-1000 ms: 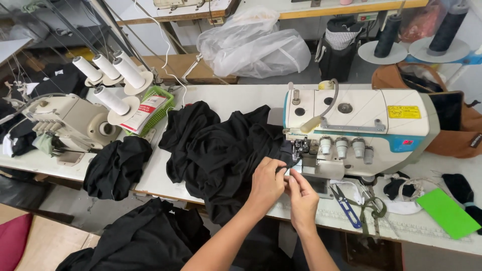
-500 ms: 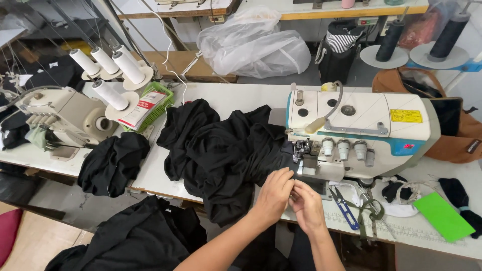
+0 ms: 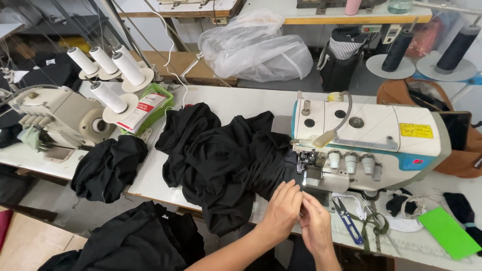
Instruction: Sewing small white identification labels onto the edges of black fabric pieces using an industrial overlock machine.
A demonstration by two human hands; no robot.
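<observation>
My left hand (image 3: 282, 211) and my right hand (image 3: 316, 222) are pressed together at the table's front edge, just below the presser foot (image 3: 307, 163) of a white and blue overlock sewing machine (image 3: 369, 138). Their fingertips pinch something small that I cannot make out. A heap of black fabric (image 3: 228, 160) lies on the white table (image 3: 241, 100) to the left of the machine, its right end running under the foot and touching my left hand.
Blue-handled thread snips (image 3: 347, 221) and scissors (image 3: 374, 228) lie right of my hands, a green card (image 3: 448, 232) farther right. A second machine (image 3: 55, 118) with white thread cones (image 3: 110, 95) stands at left. More black cloth (image 3: 108, 165) hangs off the table.
My hands have come down from the presser foot toward the table's front edge and closed together. The view has shifted slightly.
</observation>
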